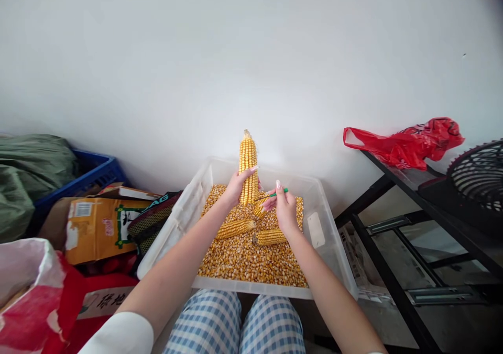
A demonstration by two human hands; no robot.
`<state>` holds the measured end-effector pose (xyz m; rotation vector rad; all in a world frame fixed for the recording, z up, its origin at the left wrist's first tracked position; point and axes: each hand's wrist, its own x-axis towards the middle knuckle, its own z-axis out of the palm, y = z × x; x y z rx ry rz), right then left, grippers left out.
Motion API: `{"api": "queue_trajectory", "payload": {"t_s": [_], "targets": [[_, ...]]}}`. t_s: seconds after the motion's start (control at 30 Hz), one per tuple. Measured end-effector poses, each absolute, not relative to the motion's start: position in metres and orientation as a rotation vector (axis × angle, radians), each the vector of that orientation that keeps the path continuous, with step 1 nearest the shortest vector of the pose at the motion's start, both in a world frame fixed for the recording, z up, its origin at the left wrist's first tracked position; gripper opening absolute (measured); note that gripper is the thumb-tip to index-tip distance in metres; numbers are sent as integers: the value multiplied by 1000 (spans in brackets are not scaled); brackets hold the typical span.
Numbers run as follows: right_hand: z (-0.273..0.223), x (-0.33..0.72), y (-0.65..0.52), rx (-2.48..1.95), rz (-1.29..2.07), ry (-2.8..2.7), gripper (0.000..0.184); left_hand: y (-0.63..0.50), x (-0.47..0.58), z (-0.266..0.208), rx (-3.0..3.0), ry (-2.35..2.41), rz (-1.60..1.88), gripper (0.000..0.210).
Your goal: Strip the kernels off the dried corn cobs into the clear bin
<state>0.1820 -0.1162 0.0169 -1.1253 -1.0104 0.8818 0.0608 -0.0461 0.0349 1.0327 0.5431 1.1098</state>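
My left hand [237, 185] is wrapped round an ear of corn [248, 160], holding it upright over a clear plastic bin [330, 228]. Rows of yellow kernels cover the ear. In my right hand [286, 207] is a small screwdriver [273, 194] with a green handle and a thin shaft. Its tip points left and lies at the lower end of the ear; whether it touches the kernels I cannot tell. Loose corn kernels [251, 262] fill the bin's bottom. Several more ears lie on them, among them a left ear [234, 229] and a right ear [271, 237].
A white wall [251, 55] rises behind the bin. To the left are a cardboard box [96, 233], a blue crate [98, 170] and a red-and-white bag [31, 301]. On the right, a black metal frame [389, 239] carries a red plastic bag [416, 142] and a fan [481, 173].
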Motion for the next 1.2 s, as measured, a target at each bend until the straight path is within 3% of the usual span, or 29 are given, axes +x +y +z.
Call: {"api": "queue_trajectory", "payload": {"t_s": [0.23, 0.57, 1.2], "targets": [[4, 191, -105, -1273, 1035, -1136, 43, -51, 71, 26, 1212, 585, 1020, 34], [29, 186, -117, -997, 932, -1017, 40, -36, 60, 30, 688, 640, 1066, 39], [26, 181, -120, -1024, 885, -1013, 39, -38, 61, 35, 701, 675, 1110, 43]]}}
